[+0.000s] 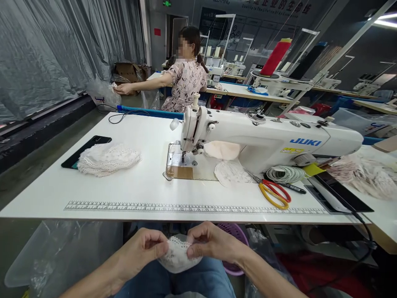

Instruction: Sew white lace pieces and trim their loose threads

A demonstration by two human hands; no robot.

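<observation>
A small white lace piece (pixel 178 257) with a scalloped edge hangs over my lap, below the table's front edge. My left hand (pixel 150 246) pinches its left side between thumb and fingers. On the opposite side, my right hand (pixel 206 242) grips the lace the same way. Behind them on the table stands a white sewing machine (pixel 248 128). A stack of white lace pieces (pixel 107 159) lies to the left, partly over a black phone (pixel 101 140). Beside the machine bed rest a peach fabric piece (pixel 222 150) and another lace piece (pixel 232 173).
Scissors (pixel 274 194) with red and yellow handles lie right of the needle area, near a cord coil (pixel 287 174). A printed ruler (pixel 192 208) runs along the front edge. A purple basket (pixel 238 234) stands below. Ahead, a co-worker (pixel 187 78) reaches toward a plastic bag (pixel 104 93).
</observation>
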